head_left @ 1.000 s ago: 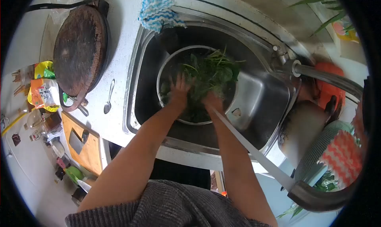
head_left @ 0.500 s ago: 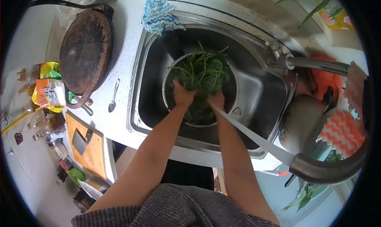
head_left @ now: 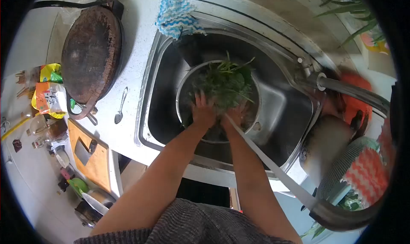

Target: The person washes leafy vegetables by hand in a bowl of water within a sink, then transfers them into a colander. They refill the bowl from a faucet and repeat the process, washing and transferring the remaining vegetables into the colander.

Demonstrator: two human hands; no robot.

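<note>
A bunch of leafy greens [head_left: 228, 82] lies in a round metal basin [head_left: 179, 90] inside the steel sink. My left hand [head_left: 203, 110] is in the near left part of the basin, its fingers spread and pointing toward the leaves. Close beside it, my right hand [head_left: 235, 114] touches the near edge of the greens with its fingers stretched out, partly blurred. A stream of water [head_left: 273, 167] runs from the faucet [head_left: 341, 214] at lower right to my right wrist. Water and leaves hide the basin's bottom.
A blue-striped cloth [head_left: 175, 15] hangs over the sink [head_left: 273, 111] corner. Left are a dark round pan [head_left: 92, 54], a spoon [head_left: 121, 106], and a cleaver [head_left: 83, 152] on a cutting board [head_left: 100, 167]. A metal pipe [head_left: 354, 90] and red-striped cloth [head_left: 365, 175] are on the right.
My fingers have spread and no longer curl into the greens; the stems sit lower and more gathered at the basin's far side. The view has shifted slightly.
</note>
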